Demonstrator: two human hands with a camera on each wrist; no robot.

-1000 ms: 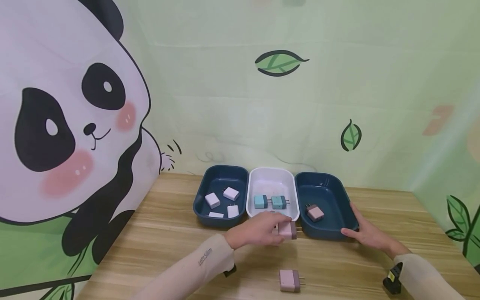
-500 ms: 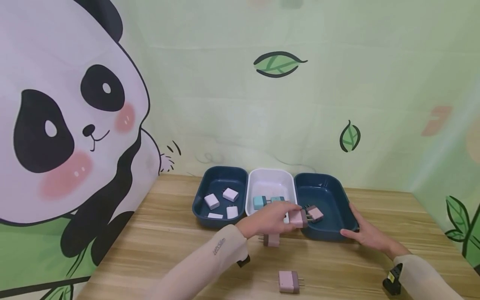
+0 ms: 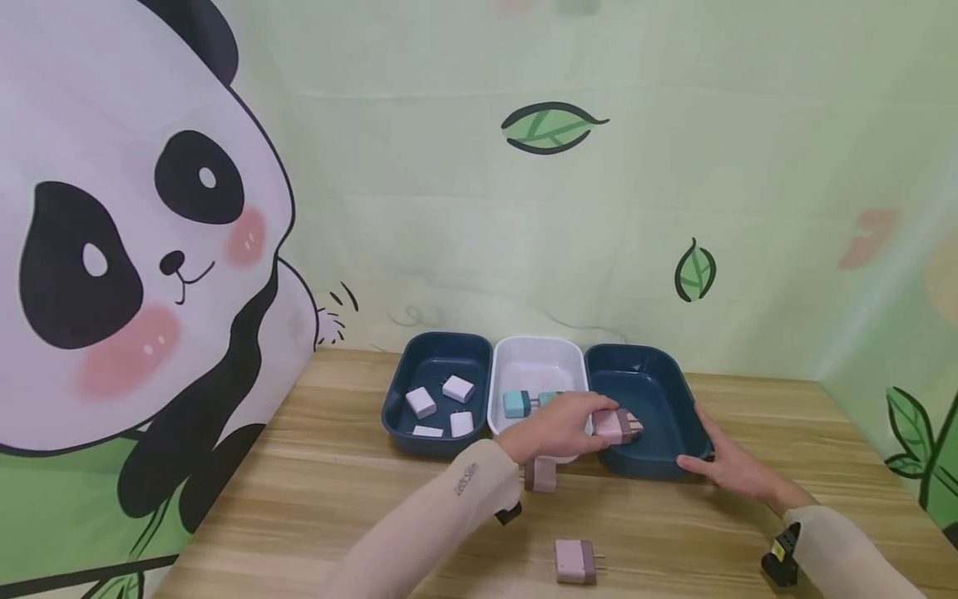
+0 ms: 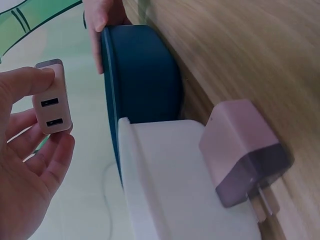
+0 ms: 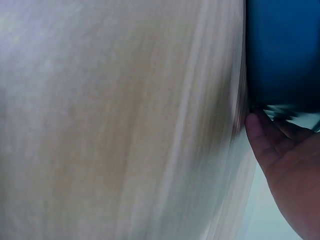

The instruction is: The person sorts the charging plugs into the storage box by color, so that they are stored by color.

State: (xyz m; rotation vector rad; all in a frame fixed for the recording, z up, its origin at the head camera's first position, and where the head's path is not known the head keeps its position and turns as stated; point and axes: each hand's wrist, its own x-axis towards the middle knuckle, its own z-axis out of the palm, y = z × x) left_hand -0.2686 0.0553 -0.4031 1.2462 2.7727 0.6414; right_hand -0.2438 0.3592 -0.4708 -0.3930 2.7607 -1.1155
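Note:
My left hand (image 3: 560, 424) pinches a pink USB wall charger (image 3: 612, 426) over the near left rim of the right-hand blue bin (image 3: 647, 453), prongs pointing right. Its two USB ports face the camera in the left wrist view, where thumb and fingers hold the charger (image 4: 52, 105) by its ends. The charger lying in that bin is hidden behind my left hand's one. My right hand (image 3: 737, 470) grips this bin at its right side and near corner. Another pink charger (image 3: 542, 476) stands before the white bin (image 3: 539, 353), and one more (image 3: 575, 561) lies nearer me.
The white bin holds teal chargers (image 3: 516, 404), partly behind my left forearm. Left of it, another blue bin (image 3: 437, 448) holds several white chargers (image 3: 461, 424). All three bins stand side by side on the wooden table (image 3: 337, 482), before a printed panda backdrop (image 3: 419, 166).
My left hand has carried the pink charger rightward, from in front of the white bin to over the right-hand blue bin. The right hand has stayed on that bin.

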